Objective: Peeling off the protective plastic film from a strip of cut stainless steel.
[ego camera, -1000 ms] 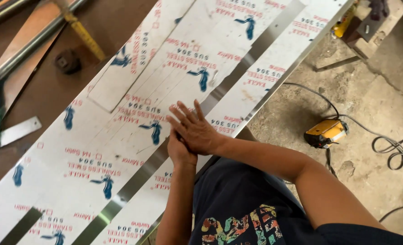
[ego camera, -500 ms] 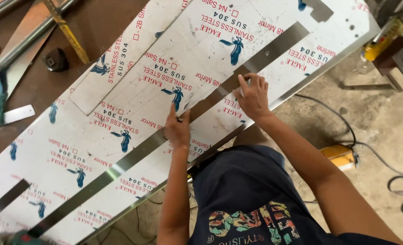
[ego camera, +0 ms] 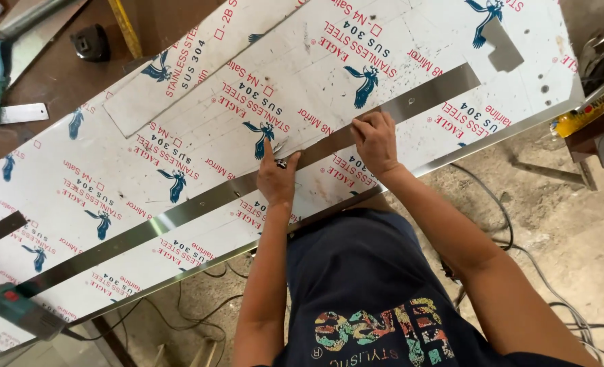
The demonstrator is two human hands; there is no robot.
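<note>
Both hands have spread apart, pressing flat on the shiny steel strip (ego camera: 200, 204).

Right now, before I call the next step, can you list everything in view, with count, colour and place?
Steel sheet: one, white film with red and blue print, spans the bench diagonally.
Metal strip: one, bare mirror-grey, lies along the sheet under both hands.
Smaller filmed piece: one, white, on the sheet's upper left.
Tape measure: one, yellow blade, top left on the brown bench.
Power tool: one, teal, lower left edge.
Cables: several, dark and grey, on the concrete floor.
Yellow can: one, right edge.
Left hand: presses on the strip, index finger extended.
Right hand: fingers on the strip's upper edge.
</note>
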